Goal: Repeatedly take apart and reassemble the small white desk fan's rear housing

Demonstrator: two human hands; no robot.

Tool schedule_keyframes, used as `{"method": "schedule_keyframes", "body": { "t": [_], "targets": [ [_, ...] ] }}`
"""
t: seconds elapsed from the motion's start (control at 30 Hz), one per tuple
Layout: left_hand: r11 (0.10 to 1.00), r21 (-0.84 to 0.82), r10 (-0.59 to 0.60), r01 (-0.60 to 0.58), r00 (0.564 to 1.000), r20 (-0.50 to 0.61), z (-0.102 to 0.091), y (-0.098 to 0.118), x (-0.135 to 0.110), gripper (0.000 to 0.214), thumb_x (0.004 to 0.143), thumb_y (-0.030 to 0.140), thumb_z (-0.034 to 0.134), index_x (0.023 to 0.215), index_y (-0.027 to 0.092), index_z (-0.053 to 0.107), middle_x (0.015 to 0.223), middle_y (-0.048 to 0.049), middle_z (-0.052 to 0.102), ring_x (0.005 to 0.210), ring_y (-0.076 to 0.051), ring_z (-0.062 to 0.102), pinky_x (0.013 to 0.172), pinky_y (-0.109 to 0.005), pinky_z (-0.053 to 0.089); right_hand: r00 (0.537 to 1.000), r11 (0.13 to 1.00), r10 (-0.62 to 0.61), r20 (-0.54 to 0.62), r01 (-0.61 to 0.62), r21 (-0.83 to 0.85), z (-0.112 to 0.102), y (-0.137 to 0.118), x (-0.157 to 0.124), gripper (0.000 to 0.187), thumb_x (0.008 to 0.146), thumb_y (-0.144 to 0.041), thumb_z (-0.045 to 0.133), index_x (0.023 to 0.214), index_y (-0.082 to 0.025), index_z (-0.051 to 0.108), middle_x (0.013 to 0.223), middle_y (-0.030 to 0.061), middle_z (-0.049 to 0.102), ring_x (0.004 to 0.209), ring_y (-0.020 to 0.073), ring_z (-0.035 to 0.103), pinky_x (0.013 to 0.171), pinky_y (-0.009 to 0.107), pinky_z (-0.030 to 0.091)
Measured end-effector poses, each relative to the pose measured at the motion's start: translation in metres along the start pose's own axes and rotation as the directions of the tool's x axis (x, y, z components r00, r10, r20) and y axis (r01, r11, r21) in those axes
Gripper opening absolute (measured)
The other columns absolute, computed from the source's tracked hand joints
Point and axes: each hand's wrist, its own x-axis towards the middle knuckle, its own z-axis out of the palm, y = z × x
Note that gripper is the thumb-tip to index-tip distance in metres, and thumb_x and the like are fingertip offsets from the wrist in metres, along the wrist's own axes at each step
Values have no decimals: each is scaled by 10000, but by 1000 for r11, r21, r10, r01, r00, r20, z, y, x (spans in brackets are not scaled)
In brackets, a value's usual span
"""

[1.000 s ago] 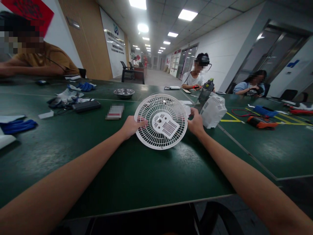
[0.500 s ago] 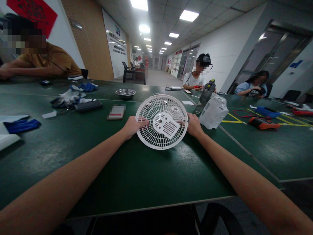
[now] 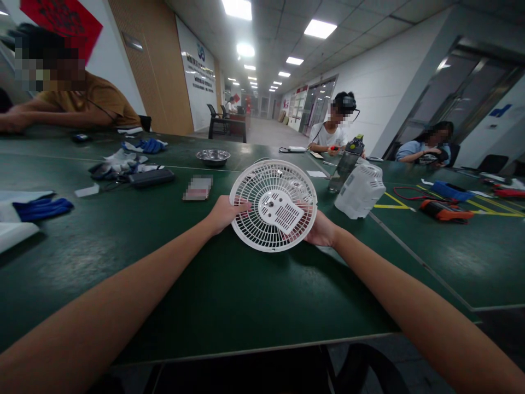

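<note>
A round white plastic fan guard (image 3: 284,212), with radial slots and a slotted plate at its centre, is tilted up above the table in front of me. My left hand (image 3: 223,213) grips its left rim, the thumb lying over the front. Behind the lower right part is my right hand (image 3: 321,229), holding the guard from the back; its fingers show only partly through the slots. To the right stand a white plastic housing (image 3: 360,191) and a dark clear bottle (image 3: 346,164), both apart from my hands.
On the green table (image 3: 229,306) are a metal bowl (image 3: 213,157), a small flat box (image 3: 198,188), a black case (image 3: 151,177) and blue gloves (image 3: 43,209). An orange multimeter (image 3: 445,211) lies at right. Other people sit around the table.
My right hand has shifted from the right rim to behind the lower right of the fan guard. My left hand keeps its grip. The whole view has shifted slightly.
</note>
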Motion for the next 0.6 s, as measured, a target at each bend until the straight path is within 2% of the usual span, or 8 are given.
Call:
{"method": "schedule_keyframes", "body": {
  "t": [0.1, 0.27, 0.33, 0.47, 0.53, 0.6],
  "targets": [
    [1000, -1, 4, -4, 1000, -22, 0, 0, 0, 91, 804, 153, 809, 874, 125, 758, 847, -99, 776, 779, -235, 740, 784, -419, 608, 994, 997, -77, -73, 75, -28, 8, 1, 2, 445, 997, -573, 390, 1008, -216, 656, 936, 86, 765, 827, 228, 716, 783, 430, 607],
    [998, -60, 27, -28, 999, -29, 0, -1, 3, 108, 847, 193, 780, 943, 146, 765, 929, -111, 785, 843, -238, 745, 786, -390, 604, 946, 938, -289, -147, 249, -240, 14, 5, 6, 489, 966, -670, 359, 1056, -264, 617, 918, 74, 740, 811, 249, 703, 713, 446, 605],
    [996, -71, 46, -49, 998, -32, -1, -3, 6, 162, 890, 272, 744, 1003, 157, 760, 963, -105, 782, 840, -226, 736, 750, -360, 597, 899, 899, -394, -191, 333, -285, 15, 3, 7, 429, 947, -660, 421, 1120, -297, 569, 966, 51, 721, 834, 249, 695, 704, 438, 601],
    [996, -90, -19, 10, 995, -101, -4, -6, 11, 366, 978, 500, 581, 1015, 164, 721, 950, -90, 756, 737, -188, 691, 595, -283, 540, 719, 757, -638, -277, 517, -400, 10, -2, 5, 390, 889, -597, 581, 1164, -337, 486, 994, 11, 671, 845, 233, 663, 733, 409, 578],
    [988, -147, -66, 47, 989, -130, -5, -6, 13, 485, 990, 589, 494, 947, 152, 700, 891, -90, 739, 682, -182, 671, 565, -275, 520, 677, 691, -691, -253, 515, -508, 4, -3, 1, 414, 892, -598, 590, 1191, -347, 455, 927, -7, 650, 759, 212, 631, 698, 380, 552],
    [971, -228, -92, 72, 992, -82, -7, -5, 13, 582, 995, 648, 408, 920, 147, 695, 841, -97, 736, 665, -192, 673, 573, -283, 524, 664, 619, -719, -205, 478, -623, -1, -3, -3, 446, 891, -582, 612, 1226, -353, 427, 878, -24, 625, 696, 190, 595, 673, 353, 521]
  ]
}}
